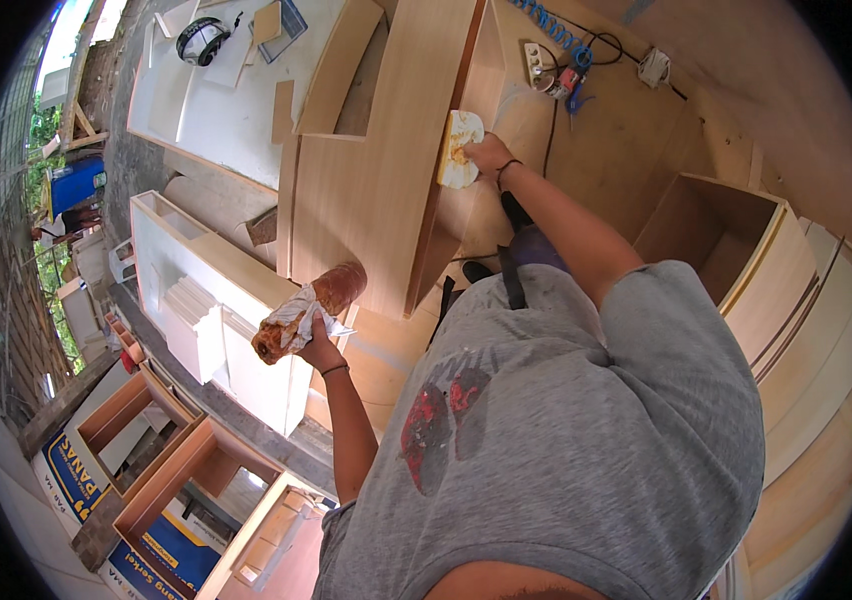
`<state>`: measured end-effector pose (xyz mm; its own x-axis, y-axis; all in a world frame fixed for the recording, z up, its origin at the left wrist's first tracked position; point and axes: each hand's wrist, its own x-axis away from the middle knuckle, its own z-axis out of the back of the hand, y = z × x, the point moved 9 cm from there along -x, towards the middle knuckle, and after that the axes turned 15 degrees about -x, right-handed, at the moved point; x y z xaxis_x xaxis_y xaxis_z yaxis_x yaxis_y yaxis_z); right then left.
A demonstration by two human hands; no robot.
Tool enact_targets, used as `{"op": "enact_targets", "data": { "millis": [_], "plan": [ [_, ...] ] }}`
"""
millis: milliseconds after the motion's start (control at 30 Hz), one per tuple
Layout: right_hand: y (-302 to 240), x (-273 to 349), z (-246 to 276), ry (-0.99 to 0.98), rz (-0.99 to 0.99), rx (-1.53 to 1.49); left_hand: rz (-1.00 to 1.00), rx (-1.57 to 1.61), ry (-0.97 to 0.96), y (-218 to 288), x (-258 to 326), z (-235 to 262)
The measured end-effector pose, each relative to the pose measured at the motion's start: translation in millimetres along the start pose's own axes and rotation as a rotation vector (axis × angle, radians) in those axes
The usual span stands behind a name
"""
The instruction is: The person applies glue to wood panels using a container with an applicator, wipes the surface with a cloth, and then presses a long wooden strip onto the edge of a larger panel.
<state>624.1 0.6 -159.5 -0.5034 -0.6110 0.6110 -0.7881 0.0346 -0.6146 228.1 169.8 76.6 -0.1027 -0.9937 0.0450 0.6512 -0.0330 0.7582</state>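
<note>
My left hand [320,352] is closed round a brown-stained cylindrical container [341,287] with a torn whitish wrapping. The container is tilted, and its end nearest my hand is crusted with brown residue. My right hand [489,157] grips a flat white piece [462,140] with yellow-brown stains, which looks like a glue spreader. That piece is beside the upper edge of a large light-wood cabinet [386,190] standing in front of me. I cannot tell whether it touches the wood. Its gripped edge is hidden by my fingers.
Blue coiled hose [546,22] and a power strip [534,62] lie on the floor at the far right. An open wooden box [716,225] stands to my right. White panels [196,325] are stacked at left, with wooden frames [201,465] nearer. A headset-like object [203,42] rests on a white surface.
</note>
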Motion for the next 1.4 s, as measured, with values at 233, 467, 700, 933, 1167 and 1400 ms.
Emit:
{"op": "enact_targets", "data": {
  "millis": [233, 467, 700, 933, 1167, 1400],
  "plan": [
    [-14, -3, 0, -0.062, 0.135, 0.082, 0.003, -0.001, 0.075, -5, 4, 5],
    [-48, -15, 0, 0.051, 0.016, 0.073, 0.034, -0.001, 0.112, 11, 9, -2],
    [-52, -21, 11, -0.069, 0.150, 0.071, 0.042, -0.034, 0.124, -13, 6, 8],
    [-83, -34, 5, 0.060, 0.045, 0.069, 0.047, -0.032, 0.141, -5, 8, 3],
    [-95, -42, 32, -0.007, 0.103, 0.002, 0.114, 0.003, 0.163, 0, 15, 1],
    [-121, -69, 29, 0.077, 0.082, 0.101, 0.105, 0.033, 0.181, 12, 18, -5]
  ]
}}
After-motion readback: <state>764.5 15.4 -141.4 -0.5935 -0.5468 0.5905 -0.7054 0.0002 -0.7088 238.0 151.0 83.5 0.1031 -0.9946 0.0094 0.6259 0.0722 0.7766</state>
